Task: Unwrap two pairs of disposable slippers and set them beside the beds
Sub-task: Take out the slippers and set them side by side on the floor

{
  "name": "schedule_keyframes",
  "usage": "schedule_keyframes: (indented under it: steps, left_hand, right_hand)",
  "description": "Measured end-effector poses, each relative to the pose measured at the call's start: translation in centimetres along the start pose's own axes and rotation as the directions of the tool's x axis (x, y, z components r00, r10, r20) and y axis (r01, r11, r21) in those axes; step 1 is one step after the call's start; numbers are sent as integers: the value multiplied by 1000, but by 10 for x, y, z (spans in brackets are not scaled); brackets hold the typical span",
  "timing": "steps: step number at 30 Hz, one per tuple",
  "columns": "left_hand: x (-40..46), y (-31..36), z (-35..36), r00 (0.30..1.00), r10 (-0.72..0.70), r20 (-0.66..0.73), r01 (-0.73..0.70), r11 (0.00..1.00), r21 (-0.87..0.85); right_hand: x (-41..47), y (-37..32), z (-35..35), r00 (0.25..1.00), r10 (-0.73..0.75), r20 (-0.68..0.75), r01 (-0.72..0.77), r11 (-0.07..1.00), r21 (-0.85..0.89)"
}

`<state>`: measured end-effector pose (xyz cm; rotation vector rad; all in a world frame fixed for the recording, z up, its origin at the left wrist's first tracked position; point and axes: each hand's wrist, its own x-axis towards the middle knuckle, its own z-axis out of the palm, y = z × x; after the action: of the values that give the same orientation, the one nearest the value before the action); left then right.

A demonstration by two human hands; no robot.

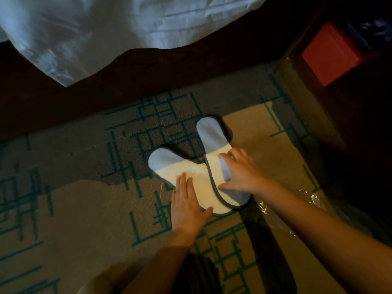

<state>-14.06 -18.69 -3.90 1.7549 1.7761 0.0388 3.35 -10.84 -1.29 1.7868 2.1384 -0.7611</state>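
Beside the white-sheeted bed (106, 35), the flat left hand (186, 206) presses one white-and-blue fabric slipper (180, 172); the right hand (239, 172), its grip curled, holds the other slipper (212, 141).

White slippers (197, 183) with grey trim, beige carpet (84, 209) with teal lines, apparently red box (331, 54).
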Motion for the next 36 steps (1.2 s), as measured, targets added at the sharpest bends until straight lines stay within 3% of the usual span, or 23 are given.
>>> schedule_keyframes:
  steps: [3, 7, 10, 13, 15, 18, 21, 30, 36]
  left_hand:
    - [18, -5, -14, 978, 169, 120, -181, 979, 95]
    - [48, -1, -33, 889, 350, 296, -402, 905, 138]
    - [63, 7, -43, 863, 405, 301, -471, 861, 192]
    - [64, 17, -47, 897, 385, 218, -438, 847, 302]
    - [56, 24, -44, 915, 304, 264, -383, 860, 337]
    - [41, 31, -32, 920, 183, 346, -333, 831, 445]
    - [40, 32, -28, 937, 180, 301, -318, 800, 510]
    - [58, 22, -38, 919, 239, 313, -352, 855, 381]
    - [76, 31, -70, 908, 185, 375, -302, 911, 281]
  right_hand:
    - [-1, 5, -3, 998, 64, 13, -65, 996, 56]
    - [-8, 11, -6, 995, 103, 20, -105, 980, 167]
    - [-13, 17, -6, 996, 74, -44, -66, 984, 164]
    - [-13, 22, -8, 981, 50, -188, -27, 992, 126]
    - [-11, 25, -13, 975, 53, -216, -29, 993, 115]
    - [-11, 30, -21, 997, 75, -19, -75, 997, 6]
    - [-12, 31, -17, 993, 67, 92, -55, 990, -132]
    - [1, 21, -18, 990, 4, 138, -5, 1000, 4]
    - [6, 22, -19, 997, -42, -59, 45, 998, 52]
